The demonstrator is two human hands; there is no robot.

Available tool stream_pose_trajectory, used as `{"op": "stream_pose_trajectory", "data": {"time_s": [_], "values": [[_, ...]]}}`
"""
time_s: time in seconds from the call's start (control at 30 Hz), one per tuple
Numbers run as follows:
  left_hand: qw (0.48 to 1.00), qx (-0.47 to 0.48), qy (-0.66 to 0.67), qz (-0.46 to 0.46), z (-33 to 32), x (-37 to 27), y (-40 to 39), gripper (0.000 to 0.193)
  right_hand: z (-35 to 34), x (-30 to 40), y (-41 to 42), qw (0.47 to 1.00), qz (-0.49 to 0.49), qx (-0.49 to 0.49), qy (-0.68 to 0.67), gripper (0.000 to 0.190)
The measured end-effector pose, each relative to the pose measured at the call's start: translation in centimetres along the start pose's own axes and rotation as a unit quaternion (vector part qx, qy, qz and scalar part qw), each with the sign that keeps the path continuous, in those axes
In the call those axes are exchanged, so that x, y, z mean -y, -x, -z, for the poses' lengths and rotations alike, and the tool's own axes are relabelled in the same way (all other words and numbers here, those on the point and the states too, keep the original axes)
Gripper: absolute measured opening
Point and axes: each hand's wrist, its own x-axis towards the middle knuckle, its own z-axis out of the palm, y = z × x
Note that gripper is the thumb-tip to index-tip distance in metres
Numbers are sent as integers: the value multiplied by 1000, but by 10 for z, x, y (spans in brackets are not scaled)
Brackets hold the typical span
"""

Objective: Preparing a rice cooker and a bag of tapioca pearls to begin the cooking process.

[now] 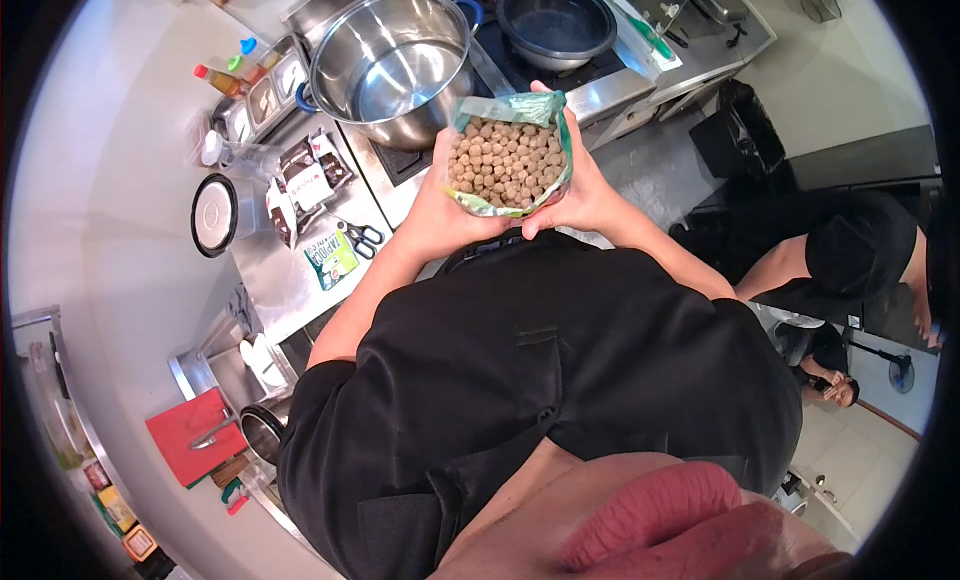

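Observation:
Between my two hands is a cut-open green plastic bag (551, 108), its wide mouth facing up. Small, round, light-brown tapioca pearls (506, 163) fill what I can see inside. My left hand (435, 197) grips the bag's left side, and my right hand (581, 190) grips the right side with the thumb at the near edge. Just beyond the bag stands a large stainless steel stockpot (442, 122) with blue handles; whether its shiny bottom holds water I cannot tell. A cut-off green bag top (330, 259) bearing writing lies on the steel counter beside black-handled scissors (365, 240).
A dark bowl (556, 21) sits on the stove right of the pot. Left are brown-and-white packets (307, 178), a lidded tub (214, 216), steel condiment pans (264, 99) and squeeze bottles (217, 79). A black bin (739, 133) stands at right. Other people (862, 242) are behind on the right.

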Motion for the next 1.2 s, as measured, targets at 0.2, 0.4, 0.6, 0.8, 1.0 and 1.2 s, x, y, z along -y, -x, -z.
{"op": "stream_pose_trajectory", "data": {"time_s": [0.2,0.4,0.6,0.8,1.0,1.2], "values": [[997,-26,-62,-43,-1,0,-8,111,-6,-1,4,995,-36,-53,-72,141],[999,-19,26,25,-4,-16,-15,93,-10,8,5,962,-112,-117,-220,109],[997,-24,72,3,3,14,-5,109,-23,0,5,972,-24,-136,-188,96],[997,16,60,50,6,12,-1,97,-26,-5,20,975,-86,-148,-141,83],[988,-56,145,-16,-7,17,6,89,-26,-14,23,970,-60,-138,-188,96],[979,-59,191,-35,-17,12,12,75,-26,-9,17,978,-30,-132,-159,99]]}}
